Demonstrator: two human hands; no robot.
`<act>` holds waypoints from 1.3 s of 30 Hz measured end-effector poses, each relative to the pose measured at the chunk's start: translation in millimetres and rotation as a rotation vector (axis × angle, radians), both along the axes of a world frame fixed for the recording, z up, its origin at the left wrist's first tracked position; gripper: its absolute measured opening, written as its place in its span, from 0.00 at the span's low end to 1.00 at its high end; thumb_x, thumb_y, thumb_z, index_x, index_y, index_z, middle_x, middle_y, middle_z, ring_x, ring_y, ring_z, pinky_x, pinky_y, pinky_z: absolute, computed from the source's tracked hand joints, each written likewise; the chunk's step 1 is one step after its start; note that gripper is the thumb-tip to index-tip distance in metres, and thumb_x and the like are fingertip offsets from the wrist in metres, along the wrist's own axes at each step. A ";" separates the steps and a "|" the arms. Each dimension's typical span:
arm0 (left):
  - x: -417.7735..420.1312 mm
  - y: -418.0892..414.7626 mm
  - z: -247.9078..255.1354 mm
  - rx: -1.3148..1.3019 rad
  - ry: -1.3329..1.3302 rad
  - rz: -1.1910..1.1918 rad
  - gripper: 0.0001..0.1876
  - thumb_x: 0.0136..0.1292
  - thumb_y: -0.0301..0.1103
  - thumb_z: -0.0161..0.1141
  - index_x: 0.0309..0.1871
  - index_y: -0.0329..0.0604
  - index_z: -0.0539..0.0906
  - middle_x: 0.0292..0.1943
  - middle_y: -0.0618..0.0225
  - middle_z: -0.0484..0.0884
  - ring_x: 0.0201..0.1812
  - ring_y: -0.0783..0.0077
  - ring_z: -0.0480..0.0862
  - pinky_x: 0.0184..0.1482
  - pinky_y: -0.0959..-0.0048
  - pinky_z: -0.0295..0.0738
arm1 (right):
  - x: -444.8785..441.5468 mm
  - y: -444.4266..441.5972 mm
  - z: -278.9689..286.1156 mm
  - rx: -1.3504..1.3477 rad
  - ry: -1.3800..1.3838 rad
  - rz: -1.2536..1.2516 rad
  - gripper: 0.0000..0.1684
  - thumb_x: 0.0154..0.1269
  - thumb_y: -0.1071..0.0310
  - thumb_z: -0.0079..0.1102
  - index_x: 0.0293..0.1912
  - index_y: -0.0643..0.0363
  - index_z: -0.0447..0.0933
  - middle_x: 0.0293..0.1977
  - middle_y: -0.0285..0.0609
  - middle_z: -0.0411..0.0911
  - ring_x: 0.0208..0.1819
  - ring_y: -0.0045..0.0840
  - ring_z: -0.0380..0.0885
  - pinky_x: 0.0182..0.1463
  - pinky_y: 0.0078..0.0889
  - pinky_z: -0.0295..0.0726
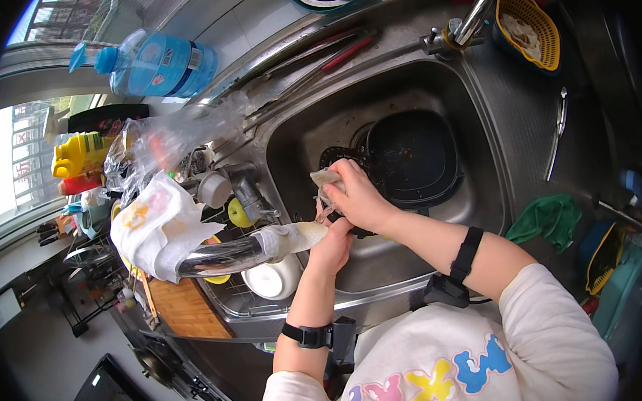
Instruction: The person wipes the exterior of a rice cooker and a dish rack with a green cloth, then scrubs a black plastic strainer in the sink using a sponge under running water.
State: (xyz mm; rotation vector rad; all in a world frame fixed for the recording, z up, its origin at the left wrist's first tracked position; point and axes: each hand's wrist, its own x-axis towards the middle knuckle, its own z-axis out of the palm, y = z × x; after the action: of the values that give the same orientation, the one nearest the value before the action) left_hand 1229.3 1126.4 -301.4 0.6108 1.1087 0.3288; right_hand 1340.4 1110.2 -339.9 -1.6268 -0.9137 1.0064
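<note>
My right hand (361, 200) grips a pale, folded wet cloth (326, 178) above the sink basin (303, 114). Below and left of it is my left hand (330, 248), in the water falling from the tap. Its fingertips are hidden, so I cannot tell whether it holds something. The chrome tap spout (223, 257) has a whitish sleeve (293, 239) around its end, close to my left hand. A black square pan (413, 156) lies in the basin, right of my hands. Beside it, partly covered by my right hand, is a black perforated plate (341, 153).
A printed white cloth (153, 219) drapes over the tap. Left of the basin, a wire rack holds a white bowl (270, 278) and a green apple (239, 213). A blue pump bottle (160, 63) stands behind. A green cloth (546, 222) and yellow basket (528, 31) sit right.
</note>
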 end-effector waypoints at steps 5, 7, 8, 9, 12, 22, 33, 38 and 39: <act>5.3 -13.1 8.7 0.044 0.019 0.010 0.28 0.56 0.15 0.52 0.61 0.45 0.68 0.45 0.70 0.78 0.41 0.77 0.80 0.32 0.81 0.73 | 19.6 22.8 -13.4 -0.147 0.133 -0.121 0.18 0.63 0.68 0.56 0.50 0.67 0.68 0.50 0.59 0.71 0.54 0.49 0.71 0.59 0.44 0.71; 7.1 -10.2 10.6 0.058 -0.022 0.038 0.28 0.56 0.15 0.52 0.62 0.44 0.68 0.44 0.70 0.79 0.40 0.77 0.80 0.33 0.80 0.73 | 12.4 15.8 -1.3 -0.158 0.197 -0.030 0.19 0.62 0.68 0.57 0.50 0.67 0.68 0.51 0.60 0.70 0.55 0.49 0.70 0.60 0.44 0.70; -2.3 -4.8 -1.1 0.000 0.033 -0.015 0.28 0.55 0.14 0.51 0.61 0.42 0.68 0.43 0.69 0.79 0.39 0.76 0.81 0.35 0.80 0.74 | 6.6 10.7 1.1 -0.173 0.194 0.024 0.20 0.61 0.67 0.57 0.50 0.67 0.68 0.52 0.59 0.69 0.56 0.49 0.70 0.61 0.45 0.69; 0.8 -5.7 -1.4 0.079 0.015 0.013 0.28 0.55 0.13 0.51 0.61 0.41 0.68 0.42 0.69 0.80 0.39 0.76 0.81 0.35 0.81 0.73 | 2.9 8.1 4.3 -0.141 0.181 0.009 0.20 0.61 0.68 0.57 0.50 0.66 0.68 0.52 0.59 0.70 0.56 0.49 0.70 0.61 0.45 0.69; 0.0 -14.8 2.3 0.093 0.019 -0.013 0.30 0.54 0.13 0.51 0.62 0.44 0.68 0.43 0.70 0.79 0.39 0.78 0.80 0.32 0.82 0.71 | 18.1 23.1 -3.9 -0.163 0.112 -0.111 0.19 0.61 0.69 0.57 0.50 0.68 0.68 0.51 0.61 0.71 0.56 0.50 0.70 0.61 0.45 0.70; -4.3 -24.1 3.8 0.029 -0.026 0.026 0.34 0.54 0.13 0.52 0.67 0.47 0.63 0.51 0.68 0.77 0.48 0.76 0.79 0.43 0.79 0.75 | 15.6 25.5 -16.5 -0.120 -0.014 -0.171 0.19 0.61 0.69 0.55 0.49 0.69 0.67 0.50 0.61 0.66 0.53 0.52 0.69 0.62 0.42 0.68; -13.3 2.2 18.5 -0.083 -0.482 0.079 0.39 0.52 0.15 0.56 0.69 0.48 0.60 0.59 0.63 0.75 0.61 0.62 0.75 0.62 0.62 0.70 | 58.1 28.8 -12.9 -0.208 0.078 0.019 0.17 0.67 0.67 0.50 0.52 0.64 0.64 0.42 0.57 0.78 0.45 0.44 0.78 0.51 0.40 0.74; -1.4 1.4 1.3 0.085 -0.153 -0.092 0.32 0.60 0.16 0.54 0.68 0.43 0.64 0.58 0.67 0.76 0.56 0.73 0.78 0.58 0.72 0.74 | 44.7 27.3 -21.5 -0.024 -0.031 0.031 0.16 0.63 0.69 0.55 0.48 0.65 0.67 0.42 0.61 0.78 0.47 0.54 0.76 0.51 0.48 0.74; -0.4 1.6 0.5 0.042 -0.141 -0.084 0.30 0.60 0.16 0.55 0.67 0.43 0.65 0.57 0.67 0.77 0.55 0.73 0.78 0.57 0.72 0.74 | 43.3 26.2 -19.8 -0.009 -0.045 0.022 0.16 0.63 0.69 0.55 0.48 0.65 0.67 0.43 0.60 0.77 0.48 0.54 0.76 0.52 0.48 0.74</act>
State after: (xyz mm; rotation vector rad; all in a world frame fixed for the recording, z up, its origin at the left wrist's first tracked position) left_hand 1228.9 1128.0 -300.9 0.6594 0.9399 0.3183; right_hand 1383.7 1136.4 -359.7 -1.6561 -0.9607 0.9933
